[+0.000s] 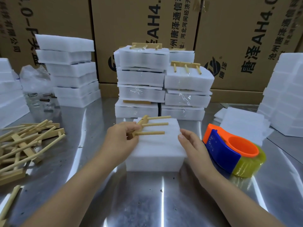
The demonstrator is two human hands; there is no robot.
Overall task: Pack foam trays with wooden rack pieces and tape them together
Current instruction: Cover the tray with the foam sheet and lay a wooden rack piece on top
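A white foam tray block (157, 149) lies in the middle of the steel table. My left hand (121, 138) grips a wooden rack piece (152, 124) by its bar, its three pegs pointing right over the foam's top. My right hand (191, 144) rests against the foam's right edge, fingers apart and holding nothing. An orange and blue tape dispenser (229, 149) with a yellowish tape roll sits just right of that hand.
A heap of loose wooden rack pieces (27, 141) lies at the left. Stacks of taped foam packs (162, 82) stand behind the tray, two topped with racks. More foam stacks stand at far left (68, 71) and right (285, 95). Cardboard boxes (246, 38) wall the back.
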